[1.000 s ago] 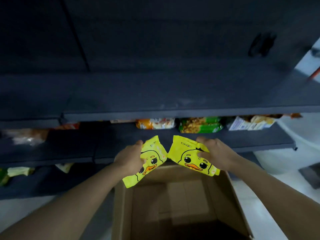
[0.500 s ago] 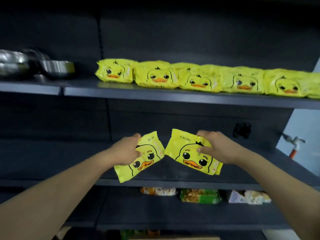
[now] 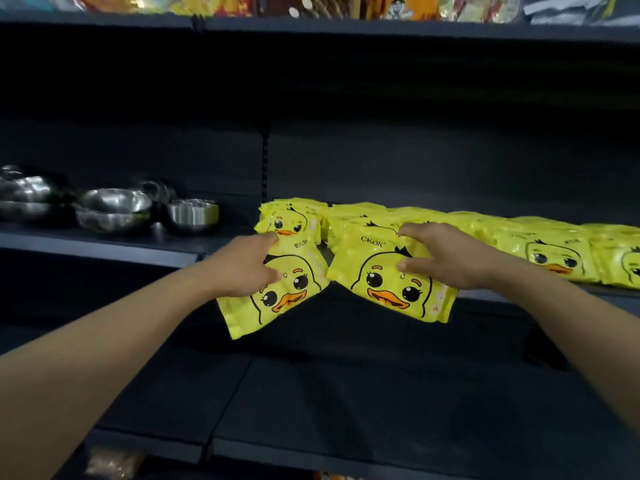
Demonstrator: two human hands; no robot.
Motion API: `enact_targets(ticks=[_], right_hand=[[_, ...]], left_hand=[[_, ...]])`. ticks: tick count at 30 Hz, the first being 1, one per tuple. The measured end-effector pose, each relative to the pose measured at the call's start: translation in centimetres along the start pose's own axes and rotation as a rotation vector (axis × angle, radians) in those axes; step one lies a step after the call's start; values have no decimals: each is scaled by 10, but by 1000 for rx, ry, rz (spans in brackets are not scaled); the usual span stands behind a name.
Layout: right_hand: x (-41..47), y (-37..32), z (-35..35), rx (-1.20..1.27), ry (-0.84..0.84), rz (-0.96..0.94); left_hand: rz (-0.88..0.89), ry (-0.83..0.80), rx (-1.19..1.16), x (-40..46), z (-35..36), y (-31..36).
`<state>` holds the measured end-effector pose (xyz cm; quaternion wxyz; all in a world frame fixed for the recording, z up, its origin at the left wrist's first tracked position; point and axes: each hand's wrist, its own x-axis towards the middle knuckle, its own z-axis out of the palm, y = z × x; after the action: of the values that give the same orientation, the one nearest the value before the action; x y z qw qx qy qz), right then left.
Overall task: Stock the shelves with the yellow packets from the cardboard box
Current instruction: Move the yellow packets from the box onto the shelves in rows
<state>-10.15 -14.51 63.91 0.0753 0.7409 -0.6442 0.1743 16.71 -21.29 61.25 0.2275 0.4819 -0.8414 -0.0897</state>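
Two duck-print yellow packets in head view: left hand [image 3: 242, 265] gripped left packet [image 3: 277, 289], right hand [image 3: 446, 254] gripped right packet [image 3: 388, 282], both at shelf [image 3: 104, 247] edge. Stocked row [image 3: 519, 244] already lay there; these two unplaced; cardboard box unseen.

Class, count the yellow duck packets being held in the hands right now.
2: one packet in the left hand, one packet in the right hand. More lie stocked on the shelf behind.
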Motion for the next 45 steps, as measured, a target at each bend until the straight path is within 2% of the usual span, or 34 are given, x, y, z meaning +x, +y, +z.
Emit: enact_targets(ticks=[10,14,21,27,32,36,40,45], right_hand=[[154,-55,3,-53,124,-2],[212,-75,22,-71,67,23],[270,-77,79,-101,-160,50],[291,-65,99,-110,-79,62],[280,-57,98,-127,148,88],[261,-43,78,-75,297,116],[237,-31,60,-87,317,110],[218,-30,51,-76,294,95]], left_hand=[[-38,114,-34,63,-77,-99],[-23,108,-36,91,-88,-132],[50,31,-42,128,-85,-156],[130,-33,-102,152,-82,-153],[206,-99,-93,172,-73,-136],[266,-150,25,194,-55,-115],[301,-236,91,216,-35,-94],[304,-139,102,230,-13,-91]])
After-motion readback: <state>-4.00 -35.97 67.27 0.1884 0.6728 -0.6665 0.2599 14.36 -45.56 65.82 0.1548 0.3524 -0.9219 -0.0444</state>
